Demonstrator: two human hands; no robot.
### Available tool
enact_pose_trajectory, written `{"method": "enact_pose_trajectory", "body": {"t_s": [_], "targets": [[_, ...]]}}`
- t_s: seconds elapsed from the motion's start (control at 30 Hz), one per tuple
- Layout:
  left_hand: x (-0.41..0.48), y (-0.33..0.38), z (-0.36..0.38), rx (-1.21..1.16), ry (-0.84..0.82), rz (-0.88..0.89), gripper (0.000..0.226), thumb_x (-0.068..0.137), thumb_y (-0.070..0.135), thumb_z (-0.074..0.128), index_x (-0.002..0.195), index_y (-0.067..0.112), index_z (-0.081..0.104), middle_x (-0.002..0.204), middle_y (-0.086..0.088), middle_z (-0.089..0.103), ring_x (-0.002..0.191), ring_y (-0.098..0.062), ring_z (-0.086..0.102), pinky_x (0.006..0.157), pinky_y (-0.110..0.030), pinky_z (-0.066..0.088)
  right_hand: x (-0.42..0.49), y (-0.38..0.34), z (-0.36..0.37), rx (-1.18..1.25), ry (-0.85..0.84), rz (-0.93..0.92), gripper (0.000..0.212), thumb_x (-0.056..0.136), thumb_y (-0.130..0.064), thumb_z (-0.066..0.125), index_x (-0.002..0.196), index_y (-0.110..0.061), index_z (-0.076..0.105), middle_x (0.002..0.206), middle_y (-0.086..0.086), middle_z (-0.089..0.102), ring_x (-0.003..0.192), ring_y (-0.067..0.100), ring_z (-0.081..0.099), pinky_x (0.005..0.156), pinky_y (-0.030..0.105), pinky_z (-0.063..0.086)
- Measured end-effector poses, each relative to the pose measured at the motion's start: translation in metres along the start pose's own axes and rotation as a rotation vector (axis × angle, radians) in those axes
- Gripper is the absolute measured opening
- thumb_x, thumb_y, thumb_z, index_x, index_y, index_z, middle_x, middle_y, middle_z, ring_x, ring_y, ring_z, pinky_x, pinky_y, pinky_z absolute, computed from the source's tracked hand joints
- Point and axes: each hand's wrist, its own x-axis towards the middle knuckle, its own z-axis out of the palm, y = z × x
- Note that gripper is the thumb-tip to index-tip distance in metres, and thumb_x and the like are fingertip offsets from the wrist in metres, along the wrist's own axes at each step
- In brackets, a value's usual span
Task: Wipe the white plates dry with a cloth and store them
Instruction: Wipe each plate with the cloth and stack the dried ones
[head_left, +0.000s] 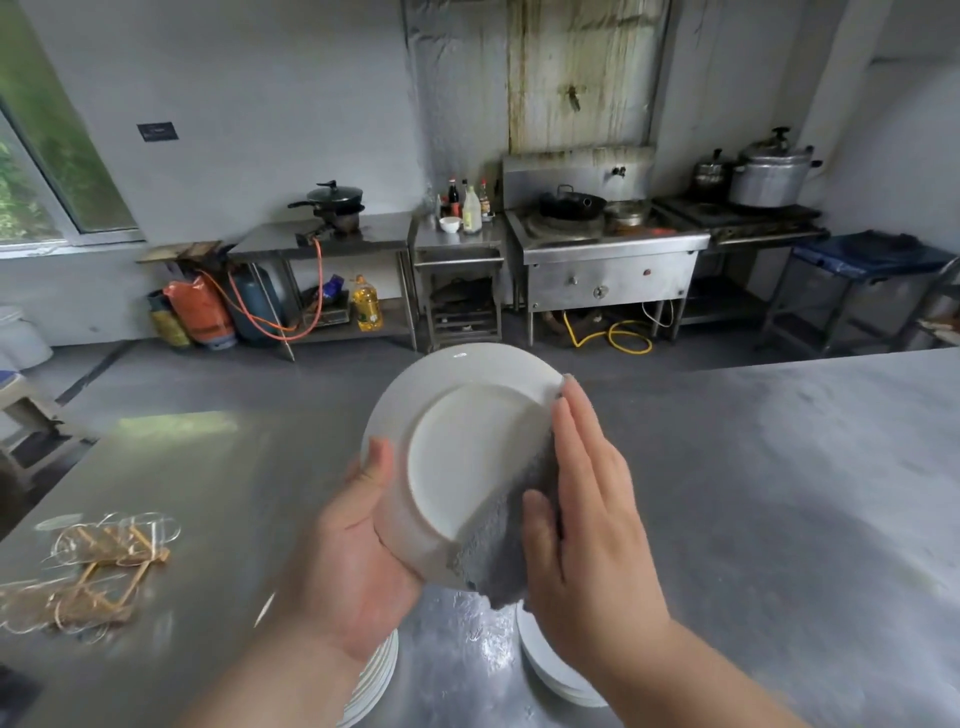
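I hold a white plate (457, 441) tilted up in front of me, its underside facing me. My left hand (353, 540) grips its lower left rim, thumb on the back. My right hand (587, 509) lies flat with straight fingers and presses a grey cloth (511, 540) against the plate's right side. Two stacks of white plates stand on the steel table below my arms: one stack (376, 680) under my left wrist, the other stack (550, 665) under my right wrist, both partly hidden.
The steel table (779, 493) stretches wide to the right. A gold wire rack (88, 566) lies on its left part. Across the floor stand a gas stove with a wok (571, 205), bottles (470, 205), pots (769, 176) and gas cylinders (202, 312).
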Motion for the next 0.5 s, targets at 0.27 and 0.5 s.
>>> {"method": "enact_pose_trajectory", "body": {"t_s": [0.27,0.5], "targets": [[-0.005,0.028,-0.010,0.214,-0.082,-0.157,0.070,0.068,0.030,0.096,0.130,0.005,0.072,0.139,-0.022,0.066,0.125,-0.035,0.067,0.089,-0.045,0.062,0.052,0.011,-0.032,0.052,-0.240,-0.164,0.055,0.101,-0.010,0.053,0.156,-0.013,0.048,0.163,-0.007,0.042,0.143,0.015,0.046,0.119,0.031,0.036],[-0.004,0.007,0.004,0.099,-0.022,-0.045,0.053,0.101,0.023,0.047,0.148,-0.002,0.053,0.147,-0.025,0.058,0.137,-0.041,0.056,0.117,-0.055,0.038,0.031,-0.001,-0.010,-0.125,-0.236,-0.057,0.070,0.108,-0.043,0.040,0.166,-0.013,0.016,0.175,-0.002,0.010,0.162,0.018,0.001,0.130,0.038,0.013]]}}
